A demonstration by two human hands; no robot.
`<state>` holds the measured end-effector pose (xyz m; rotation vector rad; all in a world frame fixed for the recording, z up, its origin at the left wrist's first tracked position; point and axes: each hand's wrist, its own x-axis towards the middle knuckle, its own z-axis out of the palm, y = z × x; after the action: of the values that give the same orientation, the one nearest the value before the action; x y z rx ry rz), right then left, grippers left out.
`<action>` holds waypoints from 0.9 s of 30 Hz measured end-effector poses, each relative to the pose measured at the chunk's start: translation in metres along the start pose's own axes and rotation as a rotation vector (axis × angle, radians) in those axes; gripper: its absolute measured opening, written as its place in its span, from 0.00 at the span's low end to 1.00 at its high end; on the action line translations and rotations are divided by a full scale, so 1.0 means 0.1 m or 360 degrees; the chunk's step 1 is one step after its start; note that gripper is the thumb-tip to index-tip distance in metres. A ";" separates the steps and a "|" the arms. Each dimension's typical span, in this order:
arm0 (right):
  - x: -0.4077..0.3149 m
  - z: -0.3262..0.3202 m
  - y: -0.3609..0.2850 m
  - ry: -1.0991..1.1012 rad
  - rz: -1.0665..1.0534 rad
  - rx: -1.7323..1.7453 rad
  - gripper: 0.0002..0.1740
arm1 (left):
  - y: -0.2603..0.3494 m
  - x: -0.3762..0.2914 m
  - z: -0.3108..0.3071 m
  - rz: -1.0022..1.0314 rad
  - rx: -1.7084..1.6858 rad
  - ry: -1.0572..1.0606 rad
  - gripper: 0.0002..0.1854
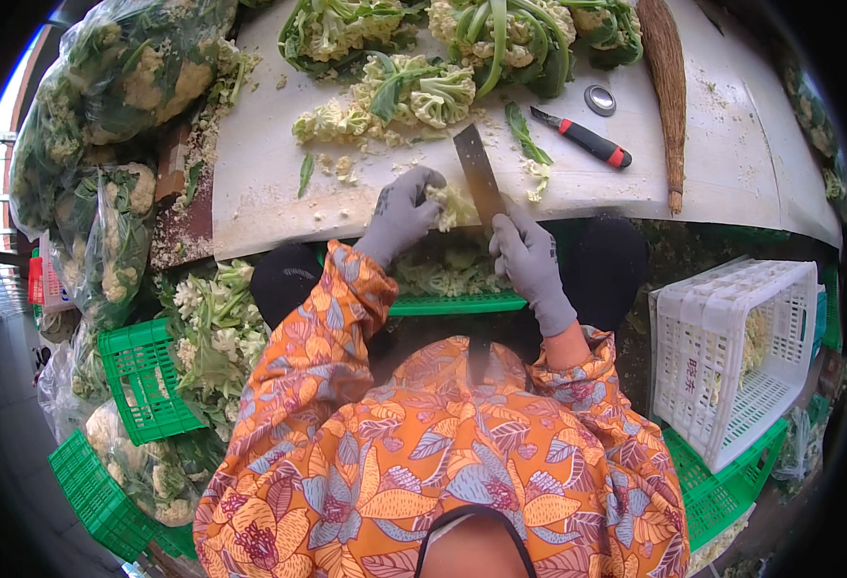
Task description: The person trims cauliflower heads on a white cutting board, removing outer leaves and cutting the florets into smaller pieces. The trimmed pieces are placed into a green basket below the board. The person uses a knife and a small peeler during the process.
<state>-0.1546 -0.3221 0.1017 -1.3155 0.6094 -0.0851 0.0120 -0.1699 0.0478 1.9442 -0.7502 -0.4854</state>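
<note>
My left hand [405, 211], in a grey glove, grips a small cauliflower piece [453, 207] over the table's near edge. My right hand [530, 258], gloved the same way, is closed around the lower end of a broad, flat knife blade [477, 165]. The blade points up and away, close beside the cauliflower piece; whether they touch I cannot tell. Below both hands, a green plastic crate [459, 304] between my knees holds cut cauliflower florets [448, 274]. More cauliflower pieces [423, 94] lie on the white tabletop [264, 173] just beyond my hands.
A red-and-black utility knife [589, 141] with its blade out lies near a round metal lid [600, 100] and a straw whisk broom [665, 94]. Bagged cauliflowers [141, 79] are piled at left, above a green crate [145, 383]. A white crate [734, 354] lies tilted at right.
</note>
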 end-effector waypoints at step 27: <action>-0.05 -0.12 0.14 0.0144 0.0004 0.0005 0.27 | 0.10 0.99 -0.67 0.0340 0.0920 0.0949 0.21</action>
<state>-0.1684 -0.3268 0.0889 -1.3133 0.6875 -0.1441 0.1222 -0.1976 0.0854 2.3233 -0.7327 0.4861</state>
